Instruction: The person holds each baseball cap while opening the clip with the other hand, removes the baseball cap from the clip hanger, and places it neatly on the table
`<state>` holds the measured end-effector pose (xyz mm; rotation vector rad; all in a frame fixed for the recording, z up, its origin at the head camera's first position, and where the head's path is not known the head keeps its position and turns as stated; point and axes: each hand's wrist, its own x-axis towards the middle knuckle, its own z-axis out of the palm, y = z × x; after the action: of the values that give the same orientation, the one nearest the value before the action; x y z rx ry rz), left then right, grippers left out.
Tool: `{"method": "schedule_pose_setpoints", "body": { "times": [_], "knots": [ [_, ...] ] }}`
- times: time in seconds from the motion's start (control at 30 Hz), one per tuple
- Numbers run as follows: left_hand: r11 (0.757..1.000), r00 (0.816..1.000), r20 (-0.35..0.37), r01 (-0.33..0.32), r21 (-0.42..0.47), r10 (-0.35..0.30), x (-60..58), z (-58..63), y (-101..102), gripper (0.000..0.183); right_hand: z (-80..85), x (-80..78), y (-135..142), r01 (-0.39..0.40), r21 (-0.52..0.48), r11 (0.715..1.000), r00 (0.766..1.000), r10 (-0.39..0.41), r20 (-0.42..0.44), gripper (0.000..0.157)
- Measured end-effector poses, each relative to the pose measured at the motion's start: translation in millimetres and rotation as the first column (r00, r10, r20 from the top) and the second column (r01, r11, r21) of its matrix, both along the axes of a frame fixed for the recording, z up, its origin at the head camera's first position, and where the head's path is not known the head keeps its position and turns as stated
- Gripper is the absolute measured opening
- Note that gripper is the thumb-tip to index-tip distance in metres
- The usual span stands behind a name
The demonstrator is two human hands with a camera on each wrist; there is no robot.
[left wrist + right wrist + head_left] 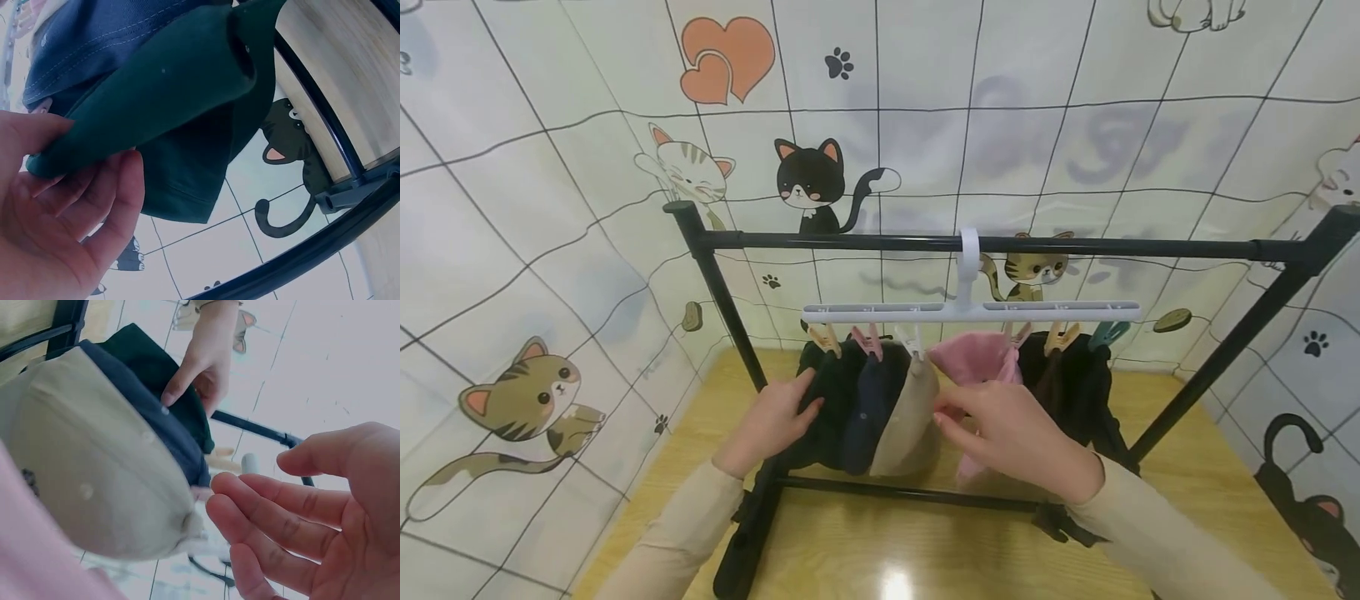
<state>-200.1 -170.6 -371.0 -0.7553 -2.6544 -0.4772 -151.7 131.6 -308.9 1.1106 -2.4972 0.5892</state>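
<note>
A white clip hanger (970, 312) hangs from the top bar of a black rack (850, 242) with several caps clipped under it. My left hand (771, 421) (56, 212) holds the brim of the dark green cap (827, 392) (169, 81) between thumb and fingers. Beside that cap hang a navy cap (868, 400) (150, 419), a beige cap (910, 417) (87, 462) and a pink cap (973, 354). My right hand (1000, 429) (312, 512) is relaxed with loosely bent fingers, holding nothing, just right of the beige cap and in front of the pink one.
Dark caps (1075, 375) hang at the hanger's right end. The rack stands on a wooden table (1187, 467) with its lower crossbar (910, 493) just below my hands. A cat-patterned backdrop (550, 250) closes in the left, back and right.
</note>
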Motion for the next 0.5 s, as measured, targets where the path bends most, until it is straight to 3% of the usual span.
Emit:
{"method": "schedule_pose_setpoints", "body": {
  "times": [0.3,0.5],
  "knots": [
    [0.999,1.000,-0.001,0.016,-0.032,-0.016,13.1,7.4,5.2,0.016,23.0,-12.7,-41.4,-0.031,0.053,0.998,0.999,0.032,-0.023,0.006],
    [0.999,0.999,-0.033,0.018,-0.038,-0.019,23.0,10.2,8.9,0.024,28.9,-24.9,-62.1,-0.020,0.112,0.994,0.999,0.024,-0.034,0.007]
  ]
}}
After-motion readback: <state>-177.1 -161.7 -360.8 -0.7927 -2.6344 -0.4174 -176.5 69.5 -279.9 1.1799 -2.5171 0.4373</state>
